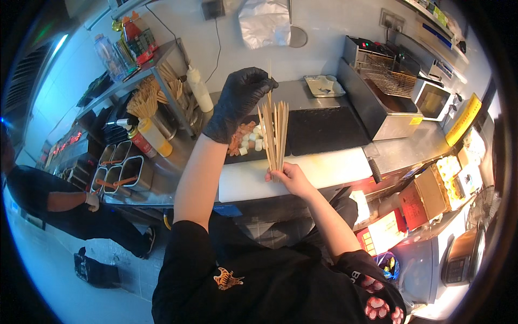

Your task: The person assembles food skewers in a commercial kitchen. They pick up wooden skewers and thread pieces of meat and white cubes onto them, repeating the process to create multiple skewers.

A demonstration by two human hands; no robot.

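Observation:
My right hand, bare, grips a bundle of pointed bamboo skewers near its lower end, points upward, over the white cutting board. Above the bundle, my left hand in a black glove pinches a single bamboo skewer between thumb and fingers. That skewer stands higher than the others. Beyond the bundle lie pinkish meat pieces and white cylindrical chunks on a dark board, partly hidden by my left forearm and the skewers.
A black slab lies beside the food, with a metal tray behind. At right stands a deep fryer, with a knife handle near the counter edge. Sauce bottles and metal containers stand left; a person is beyond.

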